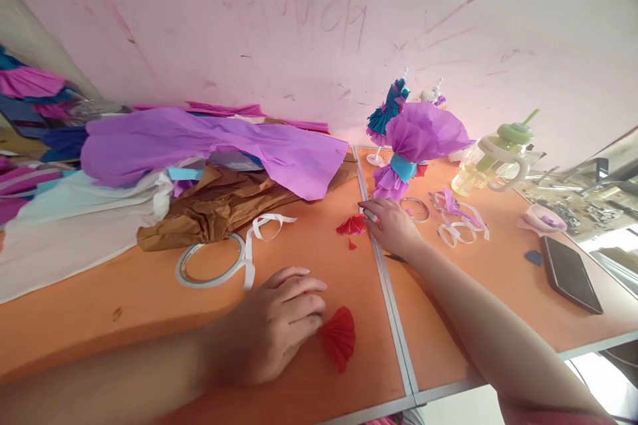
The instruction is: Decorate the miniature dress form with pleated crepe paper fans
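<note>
My left hand [282,325] rests low over the orange table, its fingers curled together at the edge of a red pleated paper fan [341,339]. A bit of red also shows behind its fingertips. Farther forward, by the metal seam between the tables, my right hand [393,226] has its fingers bent and drawn together. A small pale spot shows at its fingertips; what they hold is not clear. Touching or just beside them is a second red pleated paper piece [351,225], with a small red scrap [352,246] below it.
A roll of white tape [187,272] with a loose strip lies left. Behind are brown paper [199,212], purple crepe paper [209,139] and white sheets. On the right stand a purple paper figure [423,133], a teal-dressed figure [391,109], a jug [491,163], ribbon curls [458,219] and a phone [571,272].
</note>
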`<state>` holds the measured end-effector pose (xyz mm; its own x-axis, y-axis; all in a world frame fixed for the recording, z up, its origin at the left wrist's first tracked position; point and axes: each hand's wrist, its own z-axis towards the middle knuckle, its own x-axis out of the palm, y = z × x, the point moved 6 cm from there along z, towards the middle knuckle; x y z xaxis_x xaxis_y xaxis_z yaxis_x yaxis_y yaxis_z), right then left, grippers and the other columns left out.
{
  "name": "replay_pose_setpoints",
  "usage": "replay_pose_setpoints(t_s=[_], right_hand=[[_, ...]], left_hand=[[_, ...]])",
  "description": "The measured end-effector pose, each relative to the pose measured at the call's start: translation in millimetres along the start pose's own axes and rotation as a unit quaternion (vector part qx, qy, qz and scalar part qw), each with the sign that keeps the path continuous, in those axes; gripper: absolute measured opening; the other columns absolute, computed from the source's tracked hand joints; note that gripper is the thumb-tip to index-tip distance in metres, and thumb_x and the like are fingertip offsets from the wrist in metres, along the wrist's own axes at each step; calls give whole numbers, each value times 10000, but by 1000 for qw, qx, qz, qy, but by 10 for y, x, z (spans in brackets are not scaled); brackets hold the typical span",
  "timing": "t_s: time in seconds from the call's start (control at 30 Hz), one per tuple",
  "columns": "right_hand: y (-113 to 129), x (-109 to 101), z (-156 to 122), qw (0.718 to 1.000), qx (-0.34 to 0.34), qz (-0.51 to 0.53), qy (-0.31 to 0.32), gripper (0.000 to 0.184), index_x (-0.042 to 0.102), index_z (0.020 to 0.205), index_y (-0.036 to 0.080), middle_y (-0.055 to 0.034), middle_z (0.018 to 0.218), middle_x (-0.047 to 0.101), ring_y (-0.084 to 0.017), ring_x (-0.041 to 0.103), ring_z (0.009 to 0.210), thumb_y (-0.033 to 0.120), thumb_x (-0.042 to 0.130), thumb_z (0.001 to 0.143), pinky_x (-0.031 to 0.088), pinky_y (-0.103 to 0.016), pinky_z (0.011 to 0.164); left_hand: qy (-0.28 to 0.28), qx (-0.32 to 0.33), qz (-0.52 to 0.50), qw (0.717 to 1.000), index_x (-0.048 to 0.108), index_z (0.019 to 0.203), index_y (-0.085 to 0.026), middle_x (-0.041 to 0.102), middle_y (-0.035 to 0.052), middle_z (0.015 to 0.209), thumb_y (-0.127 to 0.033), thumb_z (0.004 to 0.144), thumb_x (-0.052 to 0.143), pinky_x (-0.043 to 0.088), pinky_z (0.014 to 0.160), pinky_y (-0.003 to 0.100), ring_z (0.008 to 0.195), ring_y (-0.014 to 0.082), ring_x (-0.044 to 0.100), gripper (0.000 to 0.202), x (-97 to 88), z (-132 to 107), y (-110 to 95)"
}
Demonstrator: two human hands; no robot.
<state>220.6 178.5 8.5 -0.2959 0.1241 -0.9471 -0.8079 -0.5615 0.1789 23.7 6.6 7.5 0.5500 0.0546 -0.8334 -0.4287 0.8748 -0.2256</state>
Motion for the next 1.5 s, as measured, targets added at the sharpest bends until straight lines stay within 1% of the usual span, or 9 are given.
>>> replay_pose_setpoints(t_s=[0.2,0.37,0.47,0.57,0.67,0.77,0.97,1.13,1.5], right_hand=[[8,123,16,998,33,-44,34,195,723,1040,248,-33,1196,708,-228,609,1108,338,581,942,441,-347,973],[-126,-10,-17,995,83,-54,23,380,605,1303,270,-55,1181,715,-233,657,1017,450,473,996,466,-318,763],[-68,-114,-56,996,54,-61,23,378,616,1296,279,-58,1185,704,-228,646,1047,463,495,988,432,-298,737],[89,-163,-107,998,8,-47,42,284,699,1067,257,-35,1027,712,-175,646,890,445,503,983,377,-273,657],[268,-80,-157,993,-53,-12,106,262,713,946,244,-20,937,707,-166,632,845,484,620,901,359,-265,642],[314,22,-167,986,-77,-12,146,160,731,940,233,-36,940,721,-188,641,893,352,640,886,382,-271,672],[32,-64,-82,987,-13,133,84,349,694,1216,293,7,1145,747,-148,679,967,224,465,963,474,-255,807],[-222,-193,-74,996,55,-2,70,301,735,1142,303,1,1124,756,-193,689,951,296,512,940,458,-275,712],[118,132,-45,988,106,-44,102,249,726,989,271,-31,1035,726,-196,665,903,433,546,933,411,-260,645]], left_hand=[[10,5,17,1000,650,955,-217,709,0,934,-43,843,545,318,1156,396,1145,194,585,232,22,-6,-16],[14,5,15,1000,655,950,-213,710,7,934,-34,839,539,324,1155,401,1139,198,588,240,39,-3,-26],[15,7,12,1000,652,924,-206,709,5,921,-37,848,540,326,1146,393,1138,195,589,217,36,10,-28],[14,1,11,1000,652,907,-208,712,0,924,-52,865,549,323,1141,390,1136,193,592,191,30,22,-14],[20,-3,8,1000,654,913,-212,713,-5,932,-63,871,560,321,1137,394,1137,196,591,182,36,25,3],[15,-2,6,1000,653,917,-211,714,-6,934,-62,870,567,317,1132,395,1135,199,591,178,29,20,13],[12,-6,4,1000,656,926,-215,714,-3,920,-60,880,566,326,1124,394,1135,195,593,185,8,17,34],[11,-1,7,1000,653,911,-203,709,-3,921,-58,881,574,329,1112,400,1125,198,591,168,0,23,31],[3,-40,-4,999,652,898,-202,699,1,926,-91,902,576,334,1102,413,1132,200,590,134,35,49,65]])
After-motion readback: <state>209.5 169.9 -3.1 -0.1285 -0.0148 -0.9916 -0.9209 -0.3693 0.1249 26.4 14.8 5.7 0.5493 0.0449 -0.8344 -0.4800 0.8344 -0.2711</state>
